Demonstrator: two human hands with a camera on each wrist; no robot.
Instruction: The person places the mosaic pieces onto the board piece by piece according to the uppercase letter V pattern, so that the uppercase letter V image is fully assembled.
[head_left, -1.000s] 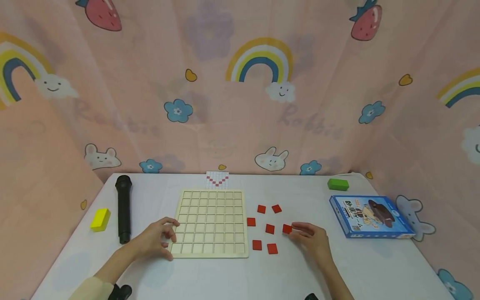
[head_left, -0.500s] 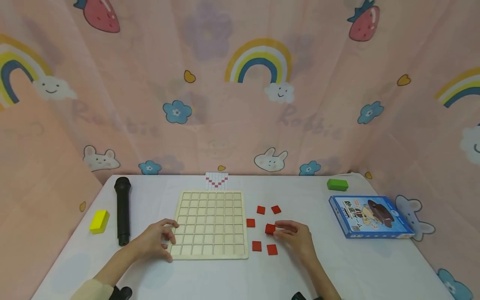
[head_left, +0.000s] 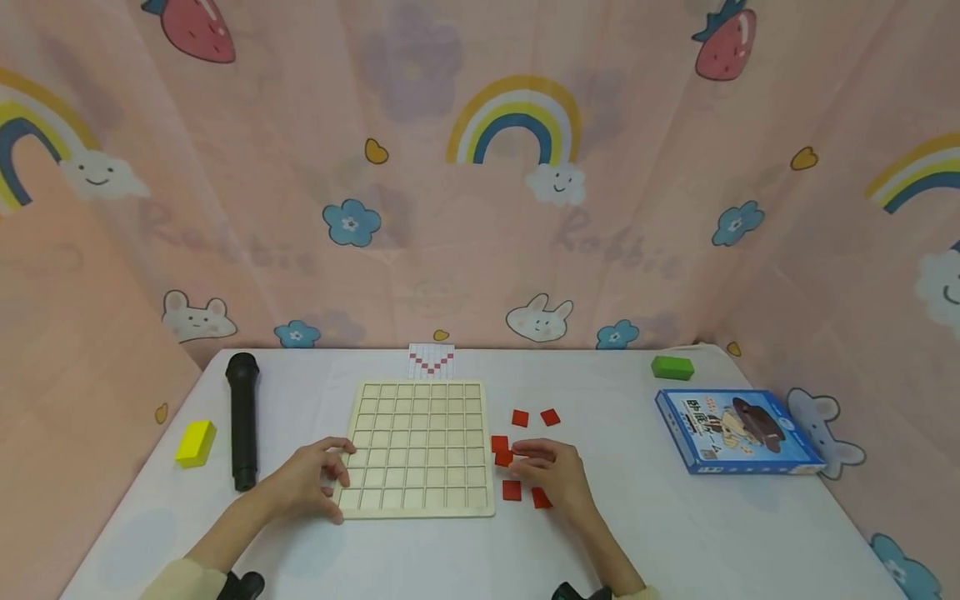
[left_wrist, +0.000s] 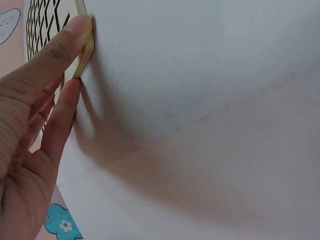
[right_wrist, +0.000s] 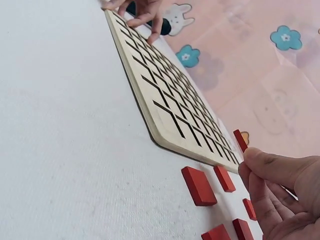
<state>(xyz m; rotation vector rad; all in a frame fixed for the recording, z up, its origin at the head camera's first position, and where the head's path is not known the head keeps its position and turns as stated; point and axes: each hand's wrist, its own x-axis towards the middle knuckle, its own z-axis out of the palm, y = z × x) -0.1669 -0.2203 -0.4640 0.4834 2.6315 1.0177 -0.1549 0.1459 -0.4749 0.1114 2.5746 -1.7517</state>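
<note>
A pale wooden grid board lies on the white table. My left hand holds its near left corner; in the left wrist view the thumb is on the edge and another finger meets the side below. My right hand pinches a thin red square tile between thumb and fingers, raised above the table just right of the board. Several more red tiles lie flat beneath and around this hand, one of them hidden under it in the head view.
Behind the board is a small card with a red V pattern. Left stand a black microphone and a yellow block. Far right are a blue box and a green block. A pink printed curtain hangs behind.
My right hand has taken up the rightmost red tile and carried it left over the other tiles, toward the board. The left hand keeps its place at the board's corner.
</note>
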